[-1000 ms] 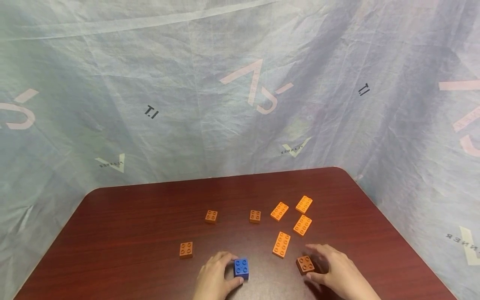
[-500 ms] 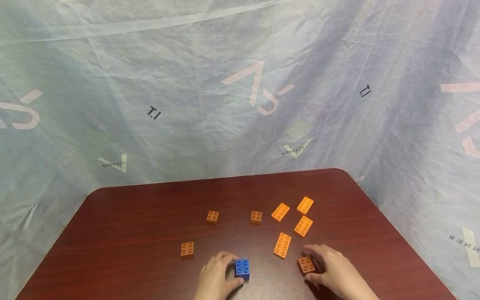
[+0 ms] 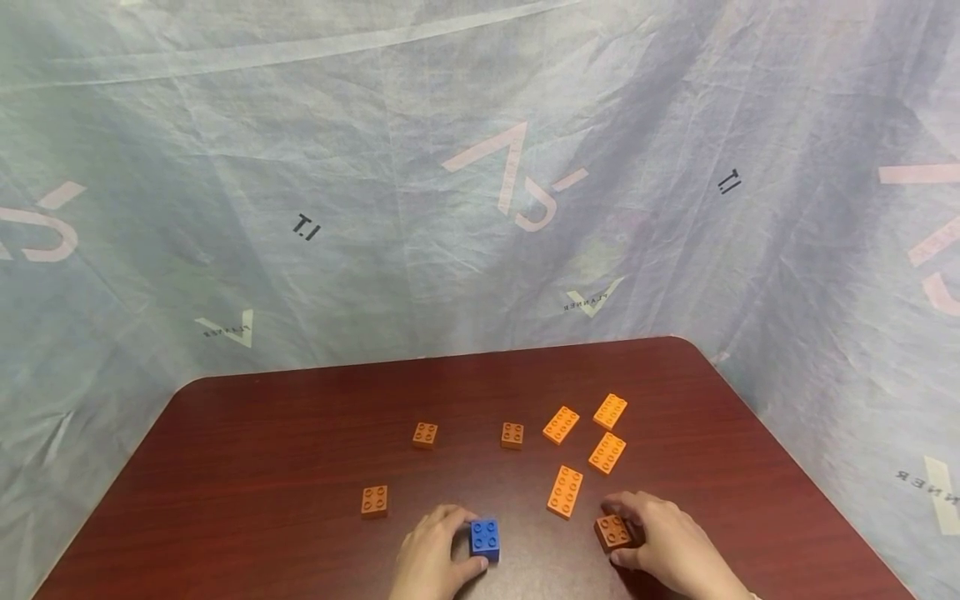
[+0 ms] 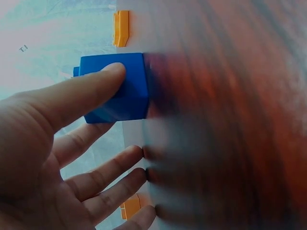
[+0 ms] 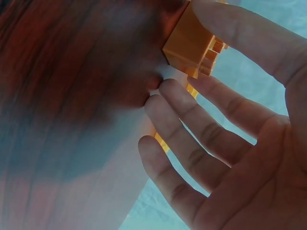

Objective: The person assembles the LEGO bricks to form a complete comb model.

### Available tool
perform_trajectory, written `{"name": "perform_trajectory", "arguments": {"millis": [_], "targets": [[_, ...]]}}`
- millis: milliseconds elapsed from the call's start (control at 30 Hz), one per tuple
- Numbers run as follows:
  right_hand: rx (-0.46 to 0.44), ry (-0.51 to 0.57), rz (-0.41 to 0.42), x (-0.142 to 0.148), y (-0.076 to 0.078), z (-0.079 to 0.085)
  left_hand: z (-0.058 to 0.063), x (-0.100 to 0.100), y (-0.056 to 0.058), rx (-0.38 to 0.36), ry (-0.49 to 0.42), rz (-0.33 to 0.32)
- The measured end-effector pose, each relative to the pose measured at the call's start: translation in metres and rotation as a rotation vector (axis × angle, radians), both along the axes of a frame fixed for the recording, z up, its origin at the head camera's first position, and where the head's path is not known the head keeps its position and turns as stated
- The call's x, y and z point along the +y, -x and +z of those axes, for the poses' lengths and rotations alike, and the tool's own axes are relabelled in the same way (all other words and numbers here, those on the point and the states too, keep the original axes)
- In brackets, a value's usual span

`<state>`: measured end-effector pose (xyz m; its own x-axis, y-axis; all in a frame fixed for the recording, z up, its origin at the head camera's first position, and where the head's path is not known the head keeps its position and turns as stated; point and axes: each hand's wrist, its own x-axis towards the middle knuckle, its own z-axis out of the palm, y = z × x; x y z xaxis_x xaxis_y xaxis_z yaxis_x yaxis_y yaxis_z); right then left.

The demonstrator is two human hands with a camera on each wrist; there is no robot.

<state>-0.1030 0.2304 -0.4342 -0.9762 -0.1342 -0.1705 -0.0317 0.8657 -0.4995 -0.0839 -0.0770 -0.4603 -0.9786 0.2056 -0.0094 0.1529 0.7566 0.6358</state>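
My left hand (image 3: 432, 554) holds a square blue toy brick (image 3: 484, 539) with studs on top, near the table's front edge. In the left wrist view, the thumb presses one face of the blue brick (image 4: 136, 79) and the index finger lies behind it; the other fingertips reach down to the tabletop. To the right, my right hand (image 3: 675, 542) pinches a brownish-orange square brick (image 3: 612, 530) between thumb and index finger. The right wrist view has this orange brick (image 5: 184, 40) at the top, thumb over one end and index fingertip at its lower corner.
Several flat, bright orange bricks (image 3: 564, 492) lie between and beyond the hands. Smaller square orange bricks stand apart: one at left (image 3: 374, 501), one at the back (image 3: 424, 435), one back centre (image 3: 512, 435). Grey printed cloth (image 3: 375, 208) hangs around the dark red table (image 3: 262, 433).
My right index finger has drawn in toward the orange brick, and the thumb sits closer against it. The left hand and blue brick have hardly moved.
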Motion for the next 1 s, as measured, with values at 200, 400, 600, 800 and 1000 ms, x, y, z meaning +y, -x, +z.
{"name": "perform_trajectory", "arguments": {"millis": [200, 400, 600, 800, 1000], "targets": [[-0.002, 0.008, -0.003, 0.0002, -0.0002, -0.0013, -0.0002, -0.0001, -0.0003, 0.018, 0.002, -0.004], [-0.001, 0.013, 0.000, -0.0008, 0.0002, -0.0026, -0.0007, 0.0000, -0.0012, 0.029, 0.010, -0.003], [0.038, 0.008, 0.023, 0.0012, -0.0005, -0.0058, 0.0001, 0.0004, -0.0018, 0.036, 0.008, 0.003], [0.046, 0.013, -0.005, 0.0007, -0.0003, -0.0065, -0.0010, 0.0003, -0.0017, 0.006, -0.002, 0.007], [0.043, 0.021, -0.010, 0.0013, 0.0005, -0.0084, -0.0016, 0.0006, -0.0012, 0.006, -0.003, 0.013]]}}
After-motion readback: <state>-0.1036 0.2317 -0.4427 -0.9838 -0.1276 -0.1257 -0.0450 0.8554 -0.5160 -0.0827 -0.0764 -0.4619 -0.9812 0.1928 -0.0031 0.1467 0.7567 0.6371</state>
